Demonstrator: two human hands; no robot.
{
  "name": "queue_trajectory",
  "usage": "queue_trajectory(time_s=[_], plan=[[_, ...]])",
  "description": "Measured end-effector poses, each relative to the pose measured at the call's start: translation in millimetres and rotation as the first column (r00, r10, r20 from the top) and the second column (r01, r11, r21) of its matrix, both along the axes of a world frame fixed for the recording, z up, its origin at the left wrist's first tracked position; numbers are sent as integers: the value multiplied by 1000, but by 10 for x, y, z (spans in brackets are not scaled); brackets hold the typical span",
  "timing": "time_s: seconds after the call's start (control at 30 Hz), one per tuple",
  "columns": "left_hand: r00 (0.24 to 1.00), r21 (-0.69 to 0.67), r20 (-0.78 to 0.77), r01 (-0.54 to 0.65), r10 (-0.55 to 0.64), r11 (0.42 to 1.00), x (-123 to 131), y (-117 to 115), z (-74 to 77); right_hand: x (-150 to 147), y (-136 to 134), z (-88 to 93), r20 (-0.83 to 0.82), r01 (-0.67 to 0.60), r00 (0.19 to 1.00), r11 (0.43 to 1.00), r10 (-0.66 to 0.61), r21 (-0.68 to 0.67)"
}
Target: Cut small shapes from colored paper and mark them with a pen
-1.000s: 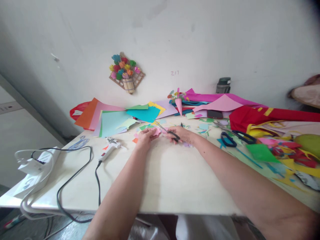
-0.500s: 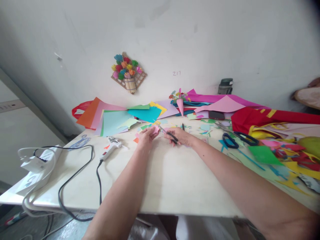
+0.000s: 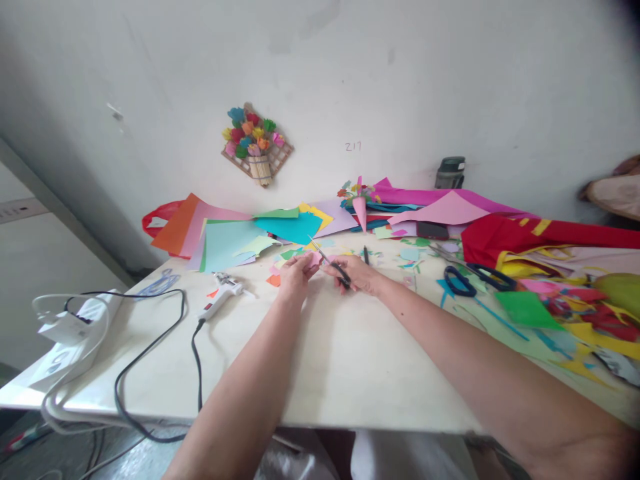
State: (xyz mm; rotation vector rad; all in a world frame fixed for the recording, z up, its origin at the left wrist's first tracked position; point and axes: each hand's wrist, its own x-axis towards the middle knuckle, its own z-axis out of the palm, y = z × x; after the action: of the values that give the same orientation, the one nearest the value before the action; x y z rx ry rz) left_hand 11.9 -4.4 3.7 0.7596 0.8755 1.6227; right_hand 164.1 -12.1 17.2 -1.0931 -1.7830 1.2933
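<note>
Near the middle of the table, my left hand (image 3: pixel 296 272) pinches a small piece of pink paper (image 3: pixel 314 260). My right hand (image 3: pixel 357 273) is closed around the dark handles of a pair of scissors (image 3: pixel 325 256). The blades point up and left, right beside the pink paper; whether they touch it is too small to tell. Small coloured paper scraps (image 3: pixel 274 280) lie around and beyond both hands. A black pen (image 3: pixel 366 255) lies just past my right hand.
Left of my arm lies a white glue gun (image 3: pixel 220 301), its black cable running to a power strip (image 3: pixel 85 337). Coloured paper sheets (image 3: pixel 233 243) line the back. At right are larger blue-handled scissors (image 3: pixel 463 281), a phone (image 3: pixel 433 231), red cloth (image 3: pixel 550 237) and more scraps.
My left hand has shifted slightly right, and less of the pink paper shows. The scissors have tilted a little more upright in my right hand.
</note>
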Motion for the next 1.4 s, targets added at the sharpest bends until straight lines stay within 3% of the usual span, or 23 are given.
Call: queue_trajectory(time_s=[1.4], plan=[[999,-15,44,-29,30,999,42,7,-20,-44,-16,-51,-48,20,999,999,-18,33]])
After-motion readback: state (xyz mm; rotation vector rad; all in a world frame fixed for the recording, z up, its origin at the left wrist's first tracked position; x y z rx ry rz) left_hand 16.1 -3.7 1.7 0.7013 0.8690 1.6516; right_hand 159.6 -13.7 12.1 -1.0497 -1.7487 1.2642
